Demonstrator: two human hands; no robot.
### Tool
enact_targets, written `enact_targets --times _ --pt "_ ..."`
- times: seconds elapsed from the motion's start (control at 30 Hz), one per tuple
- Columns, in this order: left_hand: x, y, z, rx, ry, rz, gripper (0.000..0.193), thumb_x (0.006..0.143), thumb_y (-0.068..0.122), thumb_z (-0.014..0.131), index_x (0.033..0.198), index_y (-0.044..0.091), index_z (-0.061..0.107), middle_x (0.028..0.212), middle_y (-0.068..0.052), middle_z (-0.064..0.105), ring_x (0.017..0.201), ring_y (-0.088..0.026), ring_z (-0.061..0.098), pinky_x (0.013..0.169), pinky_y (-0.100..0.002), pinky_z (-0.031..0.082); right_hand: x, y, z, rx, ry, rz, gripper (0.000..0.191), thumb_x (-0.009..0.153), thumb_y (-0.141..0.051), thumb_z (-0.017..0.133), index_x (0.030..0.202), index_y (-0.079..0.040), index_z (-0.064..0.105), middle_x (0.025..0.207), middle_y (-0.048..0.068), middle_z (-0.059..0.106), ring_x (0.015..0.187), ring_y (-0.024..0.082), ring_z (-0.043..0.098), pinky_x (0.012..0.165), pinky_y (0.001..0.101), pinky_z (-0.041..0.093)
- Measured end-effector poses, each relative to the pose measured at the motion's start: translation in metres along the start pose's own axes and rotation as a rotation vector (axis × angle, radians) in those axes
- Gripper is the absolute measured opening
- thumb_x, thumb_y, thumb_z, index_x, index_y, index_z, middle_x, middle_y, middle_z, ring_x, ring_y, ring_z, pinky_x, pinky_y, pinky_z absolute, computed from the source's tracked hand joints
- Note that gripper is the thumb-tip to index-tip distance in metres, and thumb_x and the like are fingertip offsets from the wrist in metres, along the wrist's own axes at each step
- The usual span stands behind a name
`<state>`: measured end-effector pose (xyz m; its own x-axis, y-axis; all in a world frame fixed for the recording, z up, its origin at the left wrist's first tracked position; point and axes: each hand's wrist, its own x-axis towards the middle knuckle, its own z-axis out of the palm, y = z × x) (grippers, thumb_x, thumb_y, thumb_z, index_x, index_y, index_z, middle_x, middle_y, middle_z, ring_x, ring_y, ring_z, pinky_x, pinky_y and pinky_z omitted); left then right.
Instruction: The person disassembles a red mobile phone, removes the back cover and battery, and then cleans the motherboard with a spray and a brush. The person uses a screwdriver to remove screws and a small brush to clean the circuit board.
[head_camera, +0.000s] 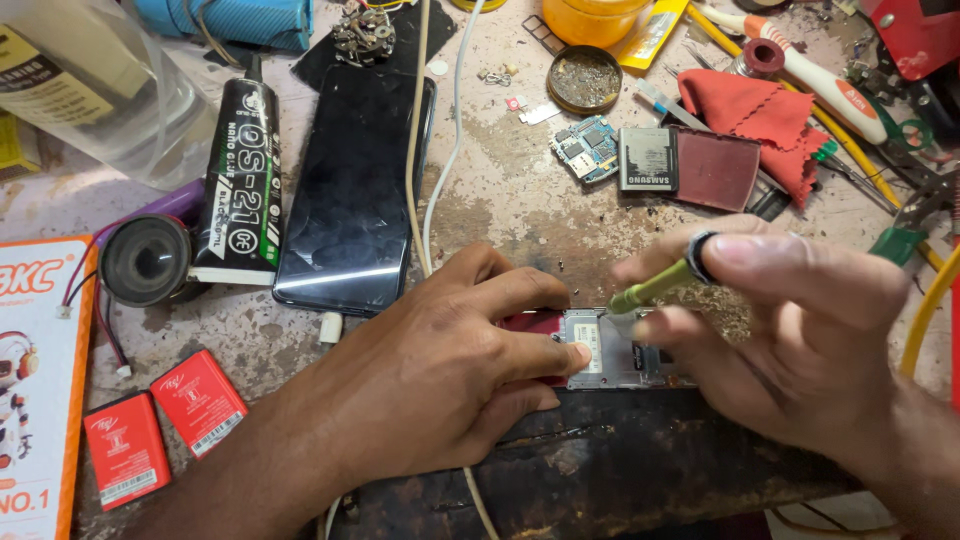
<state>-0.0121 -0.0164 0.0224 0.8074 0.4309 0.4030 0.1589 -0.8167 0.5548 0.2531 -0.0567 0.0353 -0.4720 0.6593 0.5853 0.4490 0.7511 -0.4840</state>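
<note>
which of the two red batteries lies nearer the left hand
The right-hand red battery, tilted beside the left hand's forearm; the other red battery lies farther left, by the orange box.
</note>
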Motion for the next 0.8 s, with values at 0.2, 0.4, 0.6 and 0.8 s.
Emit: enact_targets --times 0.2,0.4,0.6,0.8 --pt "0.000 0.000 0.000 -0.015 0.011 -0.002 0.026 0.084 0.019 0.079 0.109 0.013 0.077 0.122 -0.013 0.068 0.110 -0.033 0.062 0.093 -0.043 0.053 0.003 -0.007 -0.004 0.016 0.001 0.129 0.059 0.087 0.007 0.074 0.133 -0.006 0.038 0.104 0.024 0.070 0.092 0.025 0.080 0.073 0.0301 0.063" --pt "0.001 -0.001 0.002 0.003 0.016 0.000 0.025 0.084 0.019 0.079 0.107 0.013 0.077 0.120 -0.012 0.069 0.109 -0.032 0.062 0.091 -0.043 0.053 0.000 -0.004 -0.011 0.041 0.080 0.143 0.057 0.088 0.002 0.079 0.132 -0.005 0.044 0.107 0.019 0.072 0.094 0.021 0.080 0.071 0.0250 0.060" --pt "0.001 -0.001 0.002 -0.007 0.009 -0.015 0.027 0.084 0.019 0.078 0.110 0.013 0.077 0.121 -0.013 0.069 0.109 -0.030 0.062 0.090 -0.041 0.055 -0.002 -0.003 -0.012 0.024 0.059 0.253 0.047 0.085 0.000 0.078 0.128 -0.004 0.058 0.106 0.016 0.077 0.071 0.013 0.072 0.058 0.0203 0.057" --pt "0.001 0.000 0.002 -0.017 0.010 -0.019 0.027 0.085 0.019 0.078 0.110 0.012 0.077 0.120 -0.012 0.069 0.108 -0.031 0.061 0.090 -0.042 0.054 0.006 -0.006 -0.009 0.085 0.056 0.137 0.044 0.090 0.001 0.071 0.126 0.000 0.046 0.105 0.018 0.074 0.096 0.023 0.079 0.078 0.0301 0.064"
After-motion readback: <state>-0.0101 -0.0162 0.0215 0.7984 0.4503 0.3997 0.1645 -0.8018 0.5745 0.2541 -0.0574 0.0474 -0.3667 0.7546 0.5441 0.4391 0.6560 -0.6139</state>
